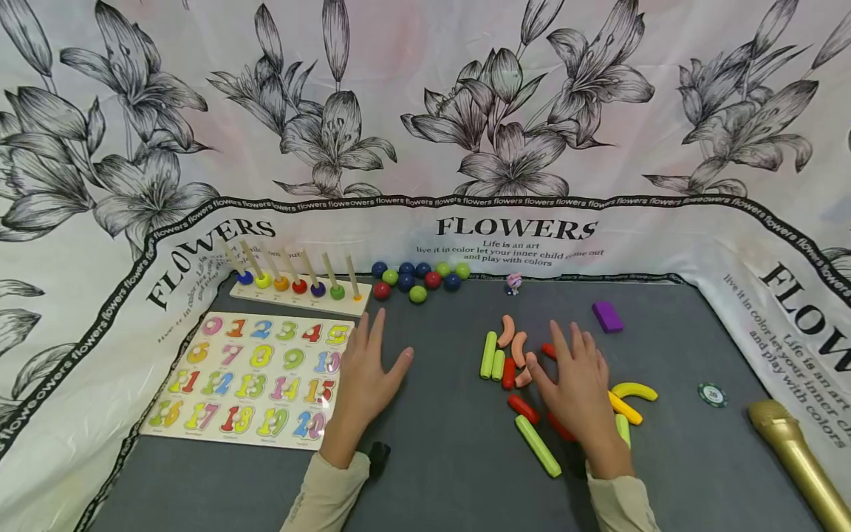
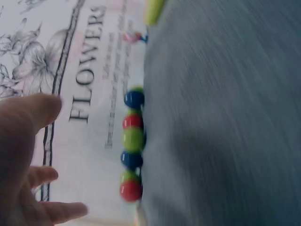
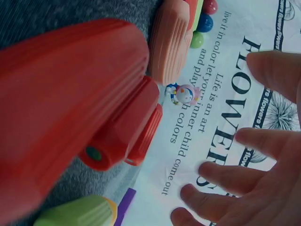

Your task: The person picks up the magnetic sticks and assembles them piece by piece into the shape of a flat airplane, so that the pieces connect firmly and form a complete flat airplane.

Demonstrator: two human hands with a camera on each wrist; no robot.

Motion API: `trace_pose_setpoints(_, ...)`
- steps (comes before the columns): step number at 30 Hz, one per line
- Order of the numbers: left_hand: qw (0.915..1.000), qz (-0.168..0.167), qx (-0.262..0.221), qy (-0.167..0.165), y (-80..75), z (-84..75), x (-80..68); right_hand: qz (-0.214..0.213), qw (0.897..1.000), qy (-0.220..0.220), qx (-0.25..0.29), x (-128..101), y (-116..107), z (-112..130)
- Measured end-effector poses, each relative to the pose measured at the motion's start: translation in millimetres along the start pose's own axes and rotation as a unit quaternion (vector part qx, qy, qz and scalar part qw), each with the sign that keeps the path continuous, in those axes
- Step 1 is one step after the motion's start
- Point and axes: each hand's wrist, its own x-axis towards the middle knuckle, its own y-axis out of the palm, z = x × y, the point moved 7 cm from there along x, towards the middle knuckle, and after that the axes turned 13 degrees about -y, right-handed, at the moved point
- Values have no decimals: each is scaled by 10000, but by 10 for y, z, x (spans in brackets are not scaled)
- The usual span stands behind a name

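- Right hand (image 1: 577, 384) — fingers spread flat, gripping nothing, hovering over the scattered sticks (image 1: 537, 445) on the grey bench (image 1: 439, 458); to pick one cleanly, it is best to single it out first.
- Left hand (image 1: 366, 373) — flat, empty, beside the number puzzle (image 1: 253, 377).
- Farthest — balls (image 1: 419, 279) along the bench's back edge.

Grey mat (image 1: 439, 443) showing under red, green, yellow, salmon sticks (image 1: 532, 384). Purple block (image 1: 608, 316) sitting at 1 o'clock. Backdrop cloth (image 1: 425, 111) displaying black-and-white lily print. Gold microphone (image 1: 798, 458) lying at 4 o'clock.
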Motion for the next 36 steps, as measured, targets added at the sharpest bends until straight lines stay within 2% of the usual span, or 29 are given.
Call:
trace_pose_setpoints(2, 9980, 207, -582, -123, 79, -72, 65, 37, 9999, 116, 56, 8, 2, 10)
trace_pose_setpoints(5, 9876, 572, -1437, -261, 242, -213, 188, -58, 9999, 144, -24, 20, -3, 29)
trace_pose_setpoints(7, 9799, 850, -1780, -306, 377, -330, 263, -90, 9998, 139, -97, 25, 7, 35)
trace_pose_setpoints(9, 9744, 1162, -1897, -321, 533, -458, 323, -24, 9997, 124, -208, 33, 30, 31)
trace_pose_setpoints(13, 9755, 1675, -1384, -355, 849, -696, 401, 355, 9985, 145, -392, 61, 104, 17)
trace_pose_setpoints(17, 9793, 1915, -593, -288, 1100, -904, 445, 712, 9959, 246, -499, 89, 167, -2)
trace_pose_setpoints(20, 9826, 1850, -10, -173, 1228, -1029, 461, 765, 9954, 269, -509, 110, 189, 3)
trace_pose_setpoints(23, 9848, 1638, 585, -39, 1321, -1114, 443, 804, 9953, 346, -418, 121, 215, 6)
trace_pose_setpoints(28, 9803, 1255, 1519, 163, 1434, -1207, 394, 887, 9934, 704, -199, 134, 239, -3)
trace_pose_setpoints(30, 9780, 1187, 1706, 161, 1469, -1230, 393, 846, 9927, 838, -182, 141, 232, -10)
trace_pose_setpoints(36, 9761, 1213, 1801, -21, 1527, -1277, 417, 889, 9880, 1245, -229, 151, 243, -76)
